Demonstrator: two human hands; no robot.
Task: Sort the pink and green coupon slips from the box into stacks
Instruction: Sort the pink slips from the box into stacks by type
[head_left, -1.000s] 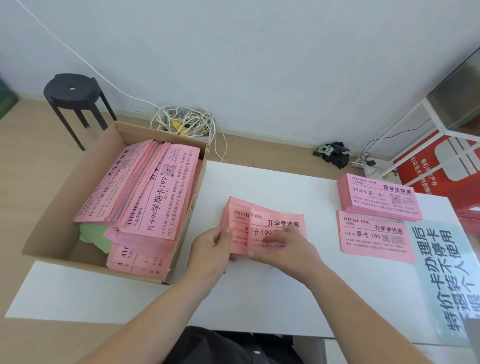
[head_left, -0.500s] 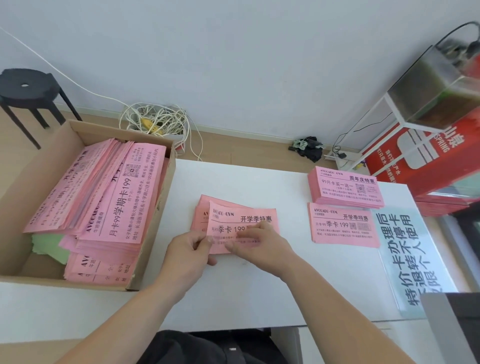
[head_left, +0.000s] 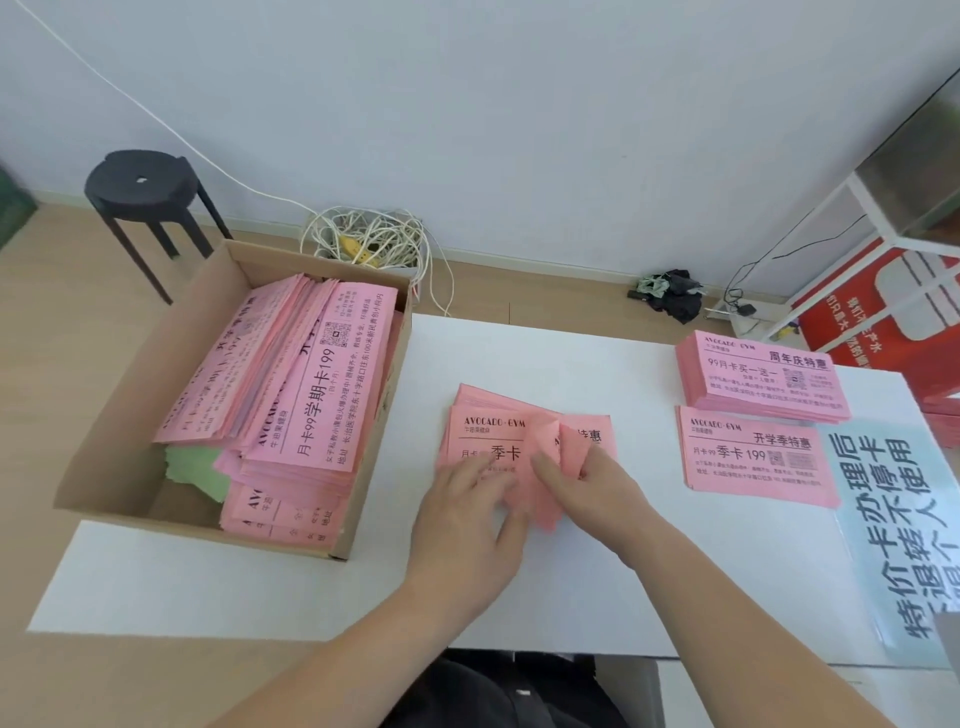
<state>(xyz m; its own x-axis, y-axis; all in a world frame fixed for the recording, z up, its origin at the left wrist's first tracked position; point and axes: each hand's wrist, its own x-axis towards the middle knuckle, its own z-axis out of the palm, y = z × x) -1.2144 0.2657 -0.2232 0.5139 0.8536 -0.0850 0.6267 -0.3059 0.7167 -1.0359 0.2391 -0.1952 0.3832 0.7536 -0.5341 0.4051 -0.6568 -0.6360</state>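
head view: at the centre of the white table (head_left: 519, 353), the left hand (head_left: 467, 514) lies flat, fingers straight, pressing the loose pink pile (head_left: 483, 431); the right hand (head_left: 597, 483) pinches its curled top slip (head_left: 563, 452). the box (head_left: 130, 415) holding green slips (head_left: 195, 470) sits at nine o'clock, sorted pink stacks (head_left: 758, 379) at three.
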